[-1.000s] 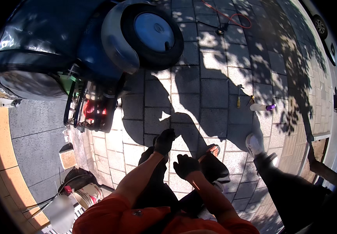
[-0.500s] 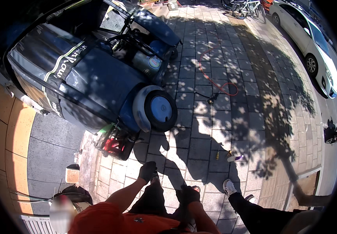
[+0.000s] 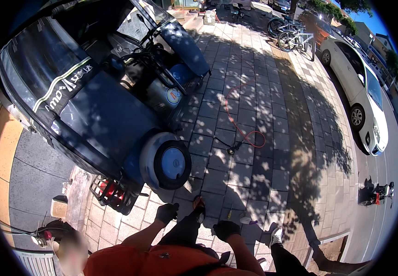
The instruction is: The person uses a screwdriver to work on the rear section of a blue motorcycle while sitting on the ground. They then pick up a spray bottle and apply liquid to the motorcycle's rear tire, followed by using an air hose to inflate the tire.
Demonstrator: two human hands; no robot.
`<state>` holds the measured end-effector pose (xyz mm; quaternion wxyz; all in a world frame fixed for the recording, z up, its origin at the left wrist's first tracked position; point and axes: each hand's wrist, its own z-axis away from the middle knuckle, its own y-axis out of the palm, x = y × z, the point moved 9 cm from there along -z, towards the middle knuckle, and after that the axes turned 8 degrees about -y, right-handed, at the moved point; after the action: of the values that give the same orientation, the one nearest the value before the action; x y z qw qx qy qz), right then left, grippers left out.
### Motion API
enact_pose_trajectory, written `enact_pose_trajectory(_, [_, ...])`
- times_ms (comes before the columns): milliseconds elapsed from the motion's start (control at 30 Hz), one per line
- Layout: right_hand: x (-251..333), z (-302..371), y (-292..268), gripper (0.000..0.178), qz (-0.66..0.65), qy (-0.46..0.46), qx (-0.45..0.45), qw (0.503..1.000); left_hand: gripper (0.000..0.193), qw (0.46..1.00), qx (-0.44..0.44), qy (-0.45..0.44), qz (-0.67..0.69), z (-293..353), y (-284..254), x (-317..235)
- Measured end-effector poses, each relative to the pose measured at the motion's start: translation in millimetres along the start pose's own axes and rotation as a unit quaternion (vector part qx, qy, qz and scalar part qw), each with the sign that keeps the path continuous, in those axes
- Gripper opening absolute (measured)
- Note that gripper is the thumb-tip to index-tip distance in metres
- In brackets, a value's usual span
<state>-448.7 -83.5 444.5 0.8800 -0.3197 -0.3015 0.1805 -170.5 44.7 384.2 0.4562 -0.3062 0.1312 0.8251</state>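
My left hand [image 3: 166, 213], in a dark glove, hangs in front of my orange shirt with its fingers curled and nothing visible in them. It is nearest the rear of a blue three-wheeled vehicle [image 3: 102, 108], below its blue-hubbed wheel [image 3: 173, 164]. My right hand [image 3: 226, 230], also gloved, is held lower and to the right, curled into a loose fist. No object shows in it. Beyond it on the paving lie a yellow-handled tool [image 3: 230, 214] and a small white and purple item [image 3: 246, 221]. Neither hand touches the vehicle.
An orange-red hose [image 3: 229, 112] runs along the paving to a dark fitting [image 3: 230, 151]. Another person's leg and white shoe [image 3: 276, 236] stand at my right. Bicycles [image 3: 293, 39], a white car [image 3: 357, 87] and a motorbike [image 3: 376, 192] are farther off.
My view has tilted up and shifted, showing more of the street. The vehicle, hose and ground tools sit lower in view. One sandalled foot has stepped forward; both hands stay curled.
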Motion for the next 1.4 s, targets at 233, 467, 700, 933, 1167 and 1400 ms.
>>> enact_pose_trajectory(233, [-73.5,-60.5,-51.9,0.042,0.099,-0.040,0.158,0.982,0.038,0.892,0.158,0.131,-0.403,-66.9,73.2,-102.6])
enact_pose_trajectory(467, [-209.4,-123.3,-39.7,0.053,0.059,0.002,0.260,0.964,0.047,0.817,0.235,0.079,-0.520,-76.1,62.4,-117.0])
enact_pose_trajectory(700, [-255.8,-190.3,-136.2,0.043,-0.042,-0.145,0.324,0.934,0.058,0.880,0.194,-0.020,-0.432,-77.4,110.0,-98.1])
enact_pose_trajectory(933, [-288.7,-243.8,-222.6,0.032,0.083,-0.154,0.420,0.890,0.039,0.937,0.099,-0.037,-0.332,-130.8,233.3,55.5])
enact_pose_trajectory(1167, [-348.7,-263.6,-234.5,0.022,0.082,-0.133,0.506,0.848,0.033,0.974,0.171,-0.132,-0.066,29.7,332.7,-32.3])
enact_pose_trajectory(1400, [-292.7,-199.0,-272.2,0.032,0.203,-0.243,0.539,0.781,0.015,0.953,0.299,-0.038,-0.016,31.8,428.0,-18.2])
